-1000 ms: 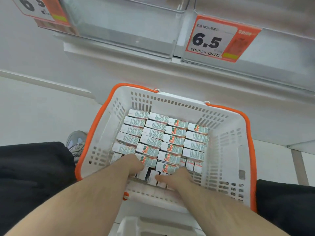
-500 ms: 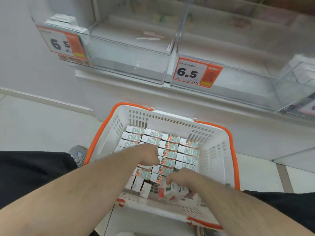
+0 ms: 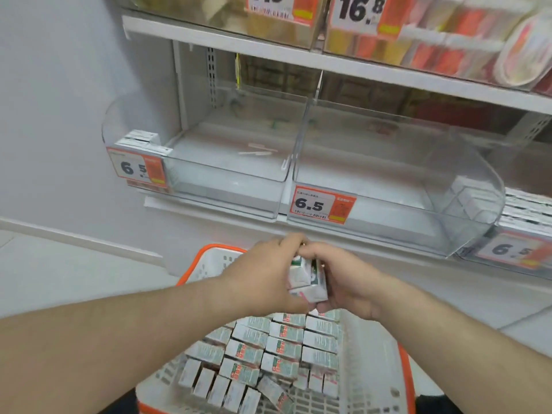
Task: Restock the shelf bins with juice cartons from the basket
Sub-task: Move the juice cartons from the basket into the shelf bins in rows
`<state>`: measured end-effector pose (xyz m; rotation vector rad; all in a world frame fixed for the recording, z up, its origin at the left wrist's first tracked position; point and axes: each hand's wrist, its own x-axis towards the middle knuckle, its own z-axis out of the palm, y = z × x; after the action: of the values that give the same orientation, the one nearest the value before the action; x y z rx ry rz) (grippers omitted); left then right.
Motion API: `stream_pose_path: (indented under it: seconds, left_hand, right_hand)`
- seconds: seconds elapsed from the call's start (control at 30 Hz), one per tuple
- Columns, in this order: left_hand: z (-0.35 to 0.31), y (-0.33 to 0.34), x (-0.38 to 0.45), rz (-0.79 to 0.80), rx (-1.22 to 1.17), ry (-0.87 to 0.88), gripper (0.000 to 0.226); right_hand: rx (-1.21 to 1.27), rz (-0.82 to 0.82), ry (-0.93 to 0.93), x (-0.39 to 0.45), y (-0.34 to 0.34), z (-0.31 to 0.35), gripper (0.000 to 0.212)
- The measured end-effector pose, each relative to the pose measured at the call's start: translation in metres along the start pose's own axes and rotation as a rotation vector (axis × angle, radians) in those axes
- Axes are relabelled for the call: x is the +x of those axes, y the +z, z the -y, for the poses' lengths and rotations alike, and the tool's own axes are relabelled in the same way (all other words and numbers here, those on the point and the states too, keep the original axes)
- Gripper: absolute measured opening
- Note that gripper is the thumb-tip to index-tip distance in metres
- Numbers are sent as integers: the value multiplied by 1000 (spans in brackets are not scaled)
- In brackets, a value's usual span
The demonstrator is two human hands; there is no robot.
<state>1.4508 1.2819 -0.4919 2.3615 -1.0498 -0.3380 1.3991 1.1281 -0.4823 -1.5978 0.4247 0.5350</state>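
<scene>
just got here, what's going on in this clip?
A person is restocking juice cartons. Both hands, left hand and right hand, grip a small bunch of cartons lifted above the orange-rimmed basket, which holds many more cartons. The clear shelf bins straight ahead, tagged 6.5, look almost empty. Nothing from this handful has been placed yet.

Left hand [image 3: 263, 279] and right hand [image 3: 346, 279] gripping juice cartons [image 3: 307, 279] above basket [image 3: 206, 261], clear shelf bins [image 3: 233, 171] beyond
</scene>
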Motion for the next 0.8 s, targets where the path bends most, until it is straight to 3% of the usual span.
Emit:
stream_pose_path:
  seconds: [0.13, 0.2, 0.3, 0.4, 0.53, 0.63, 0.73, 0.8]
  left_hand:
    - [14, -23, 6, -69, -778, -140, 62]
    - [20, -32, 8, -14, -1063, -92, 62]
    - [26, -40, 12, 153, -1387, 32, 81]
    - [27, -47, 14, 218, -1503, 70, 71]
    - [29, -54, 15, 205, -1535, 59, 63]
    - [35, -59, 16, 187, -1506, 43, 62]
    - [41, -64, 16, 39, -1452, -95, 77]
    - [45, -69, 16, -105, -1392, -196, 59]
  right_hand:
    - [249, 118, -201, -14, -10, 14, 43]
    - [293, 173, -353, -19, -11, 21, 43]
    - [53, -15, -518, -13, -4, 30, 44]
    - [-104, -179, -556, -5, -3, 34, 46]
    - [29, -23, -520, -3, 1, 37, 51]
    - [116, -26, -566, -1, 6, 41, 44]
    - [107, -96, -614, -1, 5, 42, 43]
    - [82, -169, -638, -4, 3, 43, 47]
